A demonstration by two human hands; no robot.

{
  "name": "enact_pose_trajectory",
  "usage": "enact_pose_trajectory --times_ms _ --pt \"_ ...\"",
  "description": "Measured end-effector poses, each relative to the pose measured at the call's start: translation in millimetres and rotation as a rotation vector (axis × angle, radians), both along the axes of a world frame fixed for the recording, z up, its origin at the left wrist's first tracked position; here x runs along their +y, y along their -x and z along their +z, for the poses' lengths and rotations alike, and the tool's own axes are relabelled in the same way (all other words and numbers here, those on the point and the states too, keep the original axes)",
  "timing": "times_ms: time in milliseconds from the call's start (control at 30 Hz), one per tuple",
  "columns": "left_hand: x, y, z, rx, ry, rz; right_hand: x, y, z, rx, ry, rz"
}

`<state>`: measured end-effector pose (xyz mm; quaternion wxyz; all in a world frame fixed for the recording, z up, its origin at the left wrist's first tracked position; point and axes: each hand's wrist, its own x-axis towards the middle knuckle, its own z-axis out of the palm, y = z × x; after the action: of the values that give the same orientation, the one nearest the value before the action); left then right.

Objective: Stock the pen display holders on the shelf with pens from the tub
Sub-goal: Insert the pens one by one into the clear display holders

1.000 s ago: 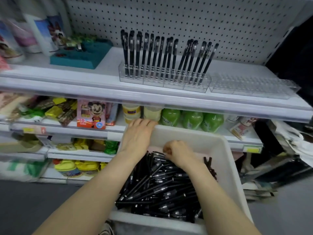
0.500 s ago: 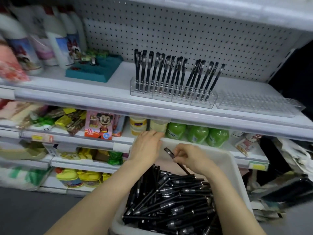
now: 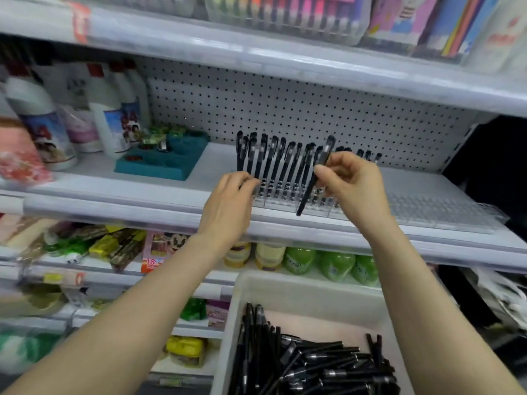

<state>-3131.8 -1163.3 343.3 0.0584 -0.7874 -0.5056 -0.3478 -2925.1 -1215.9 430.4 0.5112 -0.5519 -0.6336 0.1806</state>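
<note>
Since 0.5 s ago: both hands risen from tub (image 3: 308, 292) to shelf (image 3: 142, 195). Pen (image 3: 306, 196) tilted, tip down, before part-filled holder (image 3: 285, 199), pinched by right hand (image 3: 353, 183). Judged light, stiff, slick: hold mid-barrel. Left hand (image 3: 231, 203) bent-fingered at holder's left end; grip unclear.

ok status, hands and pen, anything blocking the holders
Right hand pinching one black pen, tilted, not yet slotted. Left hand at left end of filled holder, grip unclear. Empty holder to the right unobstructed.
</note>
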Motion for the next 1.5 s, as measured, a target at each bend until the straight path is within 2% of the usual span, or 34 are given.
enact_pose_trajectory --times_ms 167,333,500,667,867,1167,1233,1500 --pt "13.5 8.8 -10.7 0.014 -0.021 -0.002 35.6 35.2 9.0 -0.002 -0.132 -0.089" --pt "14.8 10.5 -10.9 0.015 -0.019 -0.001 69.3 58.7 -3.2 -0.072 -0.164 -0.153" --pt "17.4 11.1 -13.7 0.013 -0.035 -0.012 86.3 66.2 -19.0 -0.162 -0.123 -0.198" --pt "17.4 11.7 -15.6 -0.001 -0.052 -0.022 93.0 71.0 -39.9 -0.312 0.029 -0.181" --pt "16.4 11.4 -16.3 0.004 -0.047 -0.025 93.7 73.1 -42.9 -0.337 0.033 -0.212" --pt "1.5 10.1 -10.7 0.077 -0.011 -0.009 61.0 58.8 -41.4 -0.312 -0.008 -0.195" --pt "-11.9 5.6 -13.3 0.047 -0.024 -0.004 43.5 47.4 -43.7 -0.338 -0.005 -0.18" --pt "-69.4 -30.0 -73.9 -0.054 0.144 -0.127 -41.3 8.8 -117.0 -0.388 0.219 -0.069"
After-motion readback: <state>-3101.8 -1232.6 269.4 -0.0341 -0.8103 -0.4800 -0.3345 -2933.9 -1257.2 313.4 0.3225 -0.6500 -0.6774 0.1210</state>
